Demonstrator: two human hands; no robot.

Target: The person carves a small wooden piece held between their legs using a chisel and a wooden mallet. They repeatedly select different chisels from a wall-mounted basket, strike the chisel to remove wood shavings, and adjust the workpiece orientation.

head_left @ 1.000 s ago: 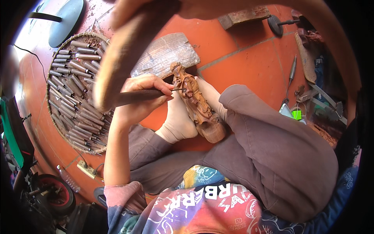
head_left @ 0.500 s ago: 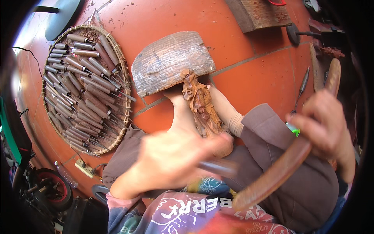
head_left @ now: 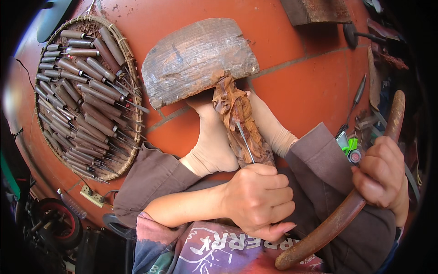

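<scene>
While a round basket point(head_left: 124, 44) of hand tools point(head_left: 102, 90) sits on the red floor point(head_left: 292, 91), a wooden board point(head_left: 196, 55) lies by the feet point(head_left: 207, 137). The right hand point(head_left: 381, 176) grips a curved stick point(head_left: 338, 218). Between the feet is a carved figure point(head_left: 232, 102); the left hand point(head_left: 262, 201), closed, holds a chisel point(head_left: 245, 144) pointing at its front.

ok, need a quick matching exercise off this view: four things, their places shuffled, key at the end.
Things
1. carved wooden figure
2. curved wooden stick
3. woven tray
4. thin metal tool

Places
A. gripped in the right hand
B. in the left hand, shaft showing above the fist
C. on the person's left, holding many wooden-handled tools
D. between the person's feet

Pairs: 1-D, 2-A, 3-C, 4-B
</scene>
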